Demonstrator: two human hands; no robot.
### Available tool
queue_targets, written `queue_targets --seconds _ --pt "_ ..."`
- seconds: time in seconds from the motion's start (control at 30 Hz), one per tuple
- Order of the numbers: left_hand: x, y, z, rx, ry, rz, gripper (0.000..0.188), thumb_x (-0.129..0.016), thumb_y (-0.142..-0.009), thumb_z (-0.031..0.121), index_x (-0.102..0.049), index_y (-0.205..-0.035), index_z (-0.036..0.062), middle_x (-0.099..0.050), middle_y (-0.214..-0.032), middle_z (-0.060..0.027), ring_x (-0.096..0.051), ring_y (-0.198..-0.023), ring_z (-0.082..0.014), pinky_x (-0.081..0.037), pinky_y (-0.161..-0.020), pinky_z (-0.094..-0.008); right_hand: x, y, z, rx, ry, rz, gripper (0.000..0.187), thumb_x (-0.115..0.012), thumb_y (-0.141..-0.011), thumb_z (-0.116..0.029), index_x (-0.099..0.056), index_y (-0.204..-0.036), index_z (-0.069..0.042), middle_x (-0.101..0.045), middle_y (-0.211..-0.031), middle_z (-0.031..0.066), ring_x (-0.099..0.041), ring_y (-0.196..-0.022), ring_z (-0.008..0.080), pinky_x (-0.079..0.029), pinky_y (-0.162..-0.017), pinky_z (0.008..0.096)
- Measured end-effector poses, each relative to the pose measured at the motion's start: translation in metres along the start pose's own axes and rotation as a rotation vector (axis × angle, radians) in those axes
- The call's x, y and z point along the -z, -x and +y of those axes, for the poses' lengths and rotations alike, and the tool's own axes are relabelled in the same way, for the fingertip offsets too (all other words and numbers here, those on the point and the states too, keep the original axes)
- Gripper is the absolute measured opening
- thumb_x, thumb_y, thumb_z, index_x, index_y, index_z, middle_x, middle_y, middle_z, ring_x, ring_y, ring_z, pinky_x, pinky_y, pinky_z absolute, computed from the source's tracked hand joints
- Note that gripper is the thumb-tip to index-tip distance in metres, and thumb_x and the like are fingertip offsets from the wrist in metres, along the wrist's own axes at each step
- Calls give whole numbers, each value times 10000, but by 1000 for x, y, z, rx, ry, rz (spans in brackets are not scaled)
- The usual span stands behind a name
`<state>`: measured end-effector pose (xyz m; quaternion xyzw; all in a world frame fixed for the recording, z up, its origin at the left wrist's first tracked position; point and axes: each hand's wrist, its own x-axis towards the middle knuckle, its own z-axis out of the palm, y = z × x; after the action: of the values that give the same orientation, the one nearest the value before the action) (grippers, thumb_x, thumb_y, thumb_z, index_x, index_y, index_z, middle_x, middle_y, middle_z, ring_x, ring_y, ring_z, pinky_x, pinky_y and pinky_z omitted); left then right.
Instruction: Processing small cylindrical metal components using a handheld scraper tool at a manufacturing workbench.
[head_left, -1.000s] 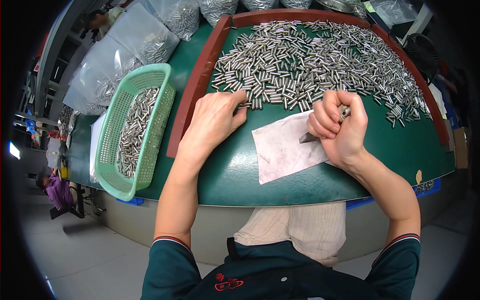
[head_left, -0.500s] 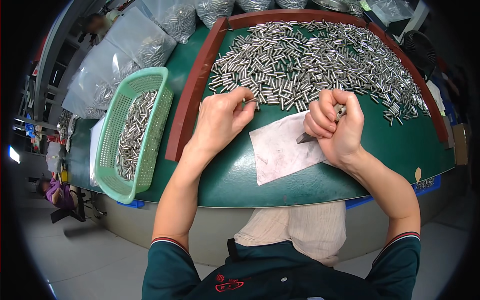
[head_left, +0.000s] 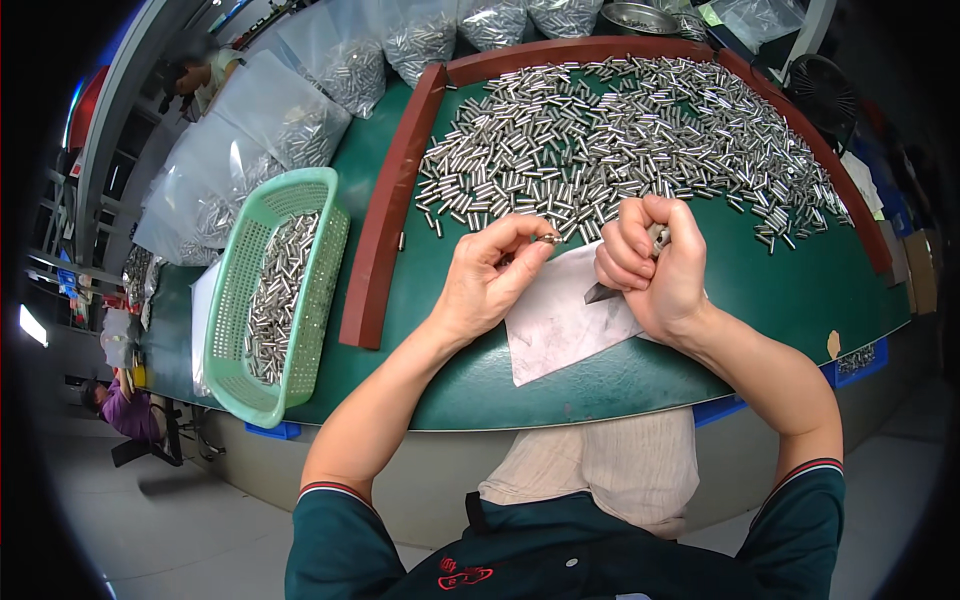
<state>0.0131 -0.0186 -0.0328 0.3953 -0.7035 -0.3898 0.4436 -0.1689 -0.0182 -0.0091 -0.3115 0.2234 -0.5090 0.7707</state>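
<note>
My left hand [head_left: 490, 275] pinches a small metal pin [head_left: 549, 238] between thumb and fingertips, just in front of the spread of pins. To its right, my right hand [head_left: 655, 268] is closed in a fist round a hand tool with a dark, flat, pointed tip [head_left: 600, 293]. A bit of its metal body shows above the fist, but the fingers hide the rest. Under the hands lies a smudged white cloth or paper sheet [head_left: 560, 335]. Beyond them a wide layer of loose shiny metal pins [head_left: 630, 140] covers the green tabletop [head_left: 455, 390].
Dark red wooden bars [head_left: 385, 220] border the pins at left, back and right. On the left stands a green perforated basket [head_left: 325, 270] partly filled with pins. Clear plastic bags of pins [head_left: 415, 45] line the back left. A black fan [head_left: 823, 92] stands at right. Other people sit further off.
My left hand has come right and nearer to me, toward the right hand, with the pin at its fingertips. The right hand keeps its grip on the tool. The view has shifted slightly.
</note>
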Motion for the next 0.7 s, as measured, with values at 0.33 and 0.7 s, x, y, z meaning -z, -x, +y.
queue_targets --seconds 0.33,0.7 --pt "1 2 9 1 92 46 95 -521 -833 39 -538 -920 5 -524 -731 19 -460 -637 -29 -376 -569 -177 1 1 0 -8 -9 -12 307 -312 -805 -243 -288 -527 -116 -245 -423 -26 -176 -380 68 -168 -399 226" --pt "-4 4 22 -35 -198 -134 63 -582 -758 52 -575 -807 13 -420 -484 9 -350 -418 -49 -296 -400 -223 2 3 1 7 -19 10 302 -314 -798 -248 -290 -530 -112 -245 -420 -24 -170 -375 69 -157 -396 225"
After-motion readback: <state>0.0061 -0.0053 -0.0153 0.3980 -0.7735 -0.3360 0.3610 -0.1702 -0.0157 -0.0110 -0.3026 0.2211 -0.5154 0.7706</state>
